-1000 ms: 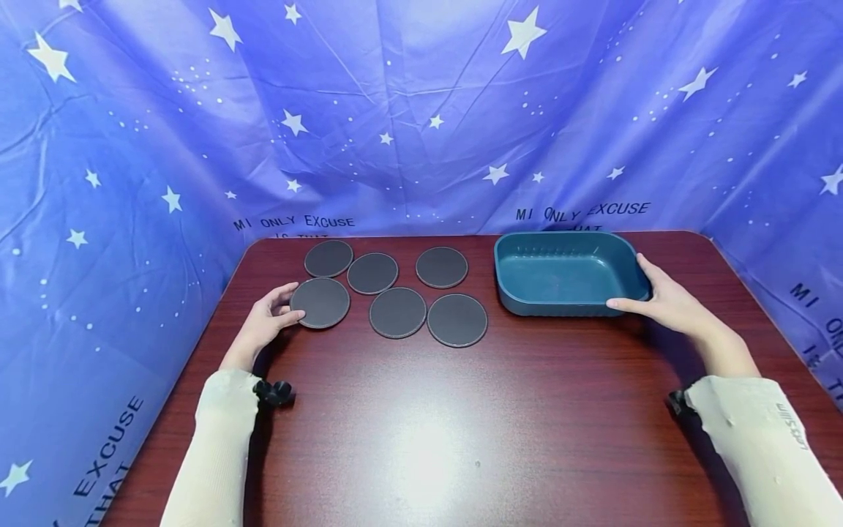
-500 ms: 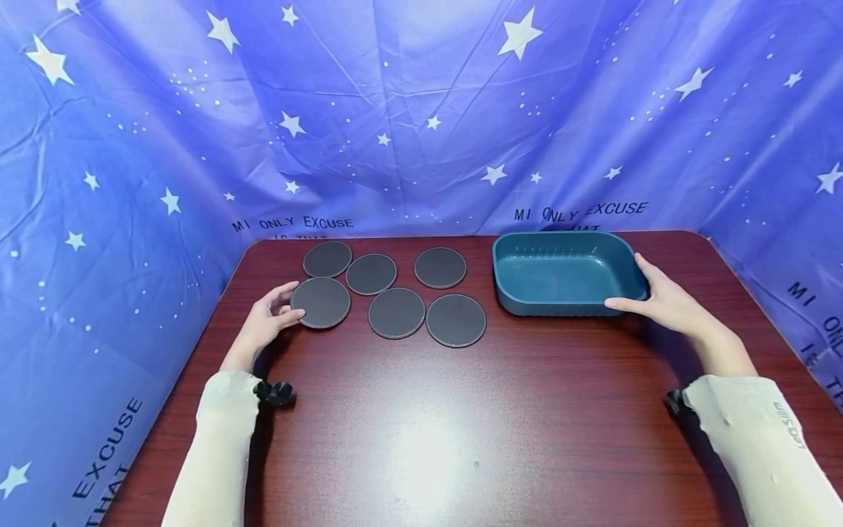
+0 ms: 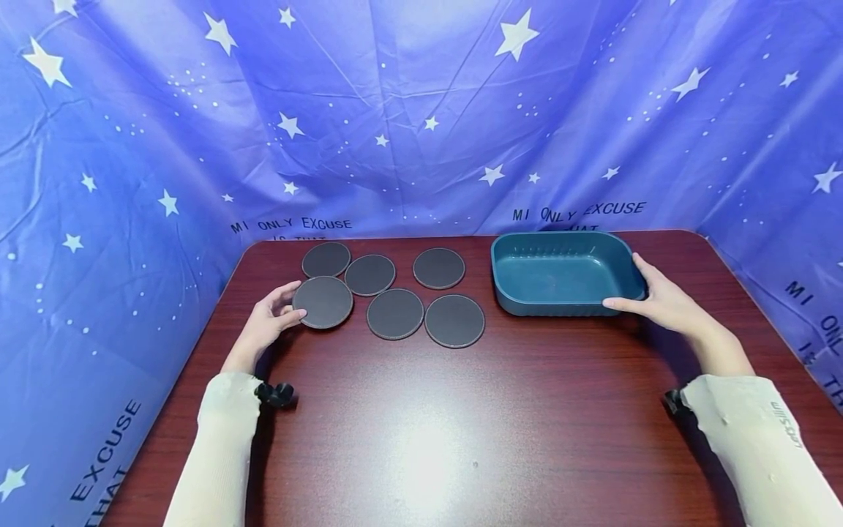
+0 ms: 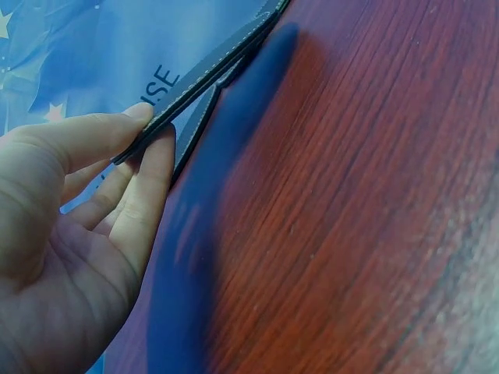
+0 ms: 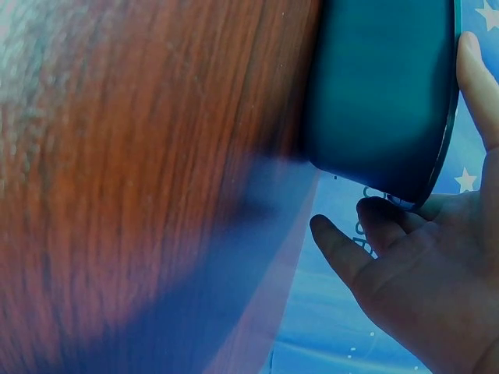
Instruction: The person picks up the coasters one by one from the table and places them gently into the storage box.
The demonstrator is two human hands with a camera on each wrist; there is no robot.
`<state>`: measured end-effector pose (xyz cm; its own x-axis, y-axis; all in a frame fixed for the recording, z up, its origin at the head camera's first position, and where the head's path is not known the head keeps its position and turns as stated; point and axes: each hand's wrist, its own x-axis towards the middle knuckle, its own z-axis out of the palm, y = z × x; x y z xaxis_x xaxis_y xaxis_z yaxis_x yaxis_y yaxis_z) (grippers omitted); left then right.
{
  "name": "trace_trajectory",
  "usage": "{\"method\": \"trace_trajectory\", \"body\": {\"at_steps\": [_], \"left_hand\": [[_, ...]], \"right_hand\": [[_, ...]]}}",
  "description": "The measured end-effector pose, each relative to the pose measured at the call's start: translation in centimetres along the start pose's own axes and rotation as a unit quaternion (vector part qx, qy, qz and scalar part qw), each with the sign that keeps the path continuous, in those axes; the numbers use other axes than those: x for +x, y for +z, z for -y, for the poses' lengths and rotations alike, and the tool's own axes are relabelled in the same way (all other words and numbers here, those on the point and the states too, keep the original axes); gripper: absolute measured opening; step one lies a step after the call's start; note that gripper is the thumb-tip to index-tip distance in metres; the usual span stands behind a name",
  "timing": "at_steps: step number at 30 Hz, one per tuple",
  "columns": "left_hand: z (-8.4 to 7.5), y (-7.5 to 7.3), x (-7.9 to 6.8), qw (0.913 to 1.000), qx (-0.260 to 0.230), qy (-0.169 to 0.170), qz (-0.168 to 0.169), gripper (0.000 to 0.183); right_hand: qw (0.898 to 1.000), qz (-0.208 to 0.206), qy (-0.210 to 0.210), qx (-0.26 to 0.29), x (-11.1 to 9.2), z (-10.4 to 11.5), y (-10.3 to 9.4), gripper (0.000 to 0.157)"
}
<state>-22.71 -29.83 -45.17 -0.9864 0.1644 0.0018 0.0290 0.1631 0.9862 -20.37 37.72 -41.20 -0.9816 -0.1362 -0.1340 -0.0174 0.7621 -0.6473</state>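
At the left of the head view, my left hand [image 3: 268, 322] pinches a round black coaster [image 3: 323, 302] by its left edge, thumb on top and fingers beneath. In the left wrist view this stitched-edge coaster [image 4: 210, 78] is tilted and raised off the wooden table, its far end overlapping another coaster. On the right, my right hand [image 3: 672, 298] holds the right end of a teal rectangular basin [image 3: 556, 307]. Its thumb lies on the near rim and its other fingers are by the right side. In the right wrist view the basin's wall [image 5: 382, 93] hides some fingertips.
Several more black coasters lie flat between the hands, among them a back-left one [image 3: 326, 260], a back-right one [image 3: 439, 268] and a front-right one [image 3: 454, 320]. The reddish-brown table [image 3: 527, 417] meets a blue star-patterned curtain [image 3: 395, 110] behind.
The pinched coaster has lifted slightly and shifted a little right with my left hand. My right hand keeps its hold on the basin. The whole head view has drifted slightly.
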Motion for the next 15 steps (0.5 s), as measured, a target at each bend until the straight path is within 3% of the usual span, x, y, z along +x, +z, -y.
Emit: {"method": "trace_trajectory", "body": {"at_steps": [15], "left_hand": [[0.3,1.3,0.4,0.9998,-0.011,0.015,0.008,0.066]], "right_hand": [[1.000,-0.007,-0.002,-0.005,0.1,-0.2,0.1,0.113]]}}
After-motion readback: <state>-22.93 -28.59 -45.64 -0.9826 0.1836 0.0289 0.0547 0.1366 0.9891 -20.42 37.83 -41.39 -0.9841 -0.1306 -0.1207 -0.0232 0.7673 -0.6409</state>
